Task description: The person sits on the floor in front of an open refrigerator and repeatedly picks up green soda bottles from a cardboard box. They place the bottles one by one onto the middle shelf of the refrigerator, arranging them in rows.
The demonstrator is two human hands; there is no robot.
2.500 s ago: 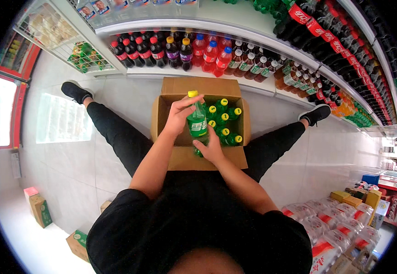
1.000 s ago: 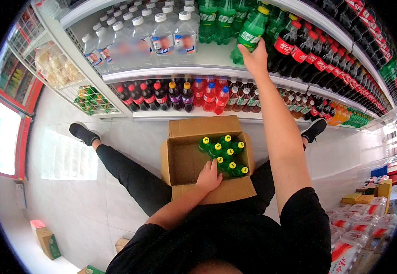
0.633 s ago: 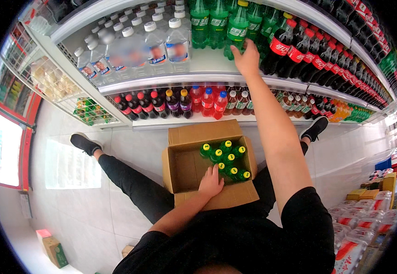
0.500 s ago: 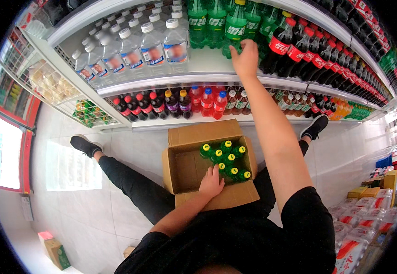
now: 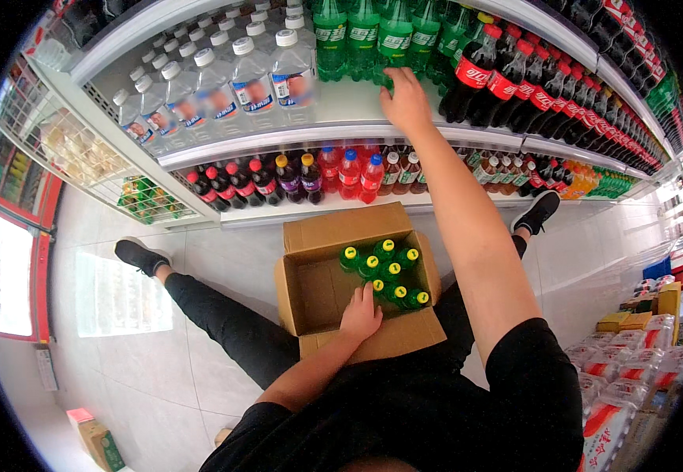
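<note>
My right hand (image 5: pixel 408 104) reaches up to the front of the shelf, fingers and thumb apart at the base of a green soda bottle (image 5: pixel 395 35). The fingertips appear to touch the bottle's lower part. It stands upright in a row of similar green bottles (image 5: pixel 331 39). Between my legs is an open cardboard box (image 5: pixel 322 303). Several green bottles with yellow caps (image 5: pixel 393 269) stand in its right half. My left hand (image 5: pixel 361 315) lies over the box's near edge, fingers stretched toward the bottles.
Clear water bottles (image 5: pixel 248 82) stand left of the green ones, dark cola bottles (image 5: pixel 475 75) to the right. A lower shelf holds red drink bottles (image 5: pixel 349 177) and others. Wrapped bottle packs (image 5: pixel 613 405) are at the right. A wire rack (image 5: pixel 82 138) is at the left.
The whole view has shifted slightly, the shelf moving up and left in the picture. My right hand stays by the green bottle's base, a little lower against the shelf. My left hand keeps its place.
</note>
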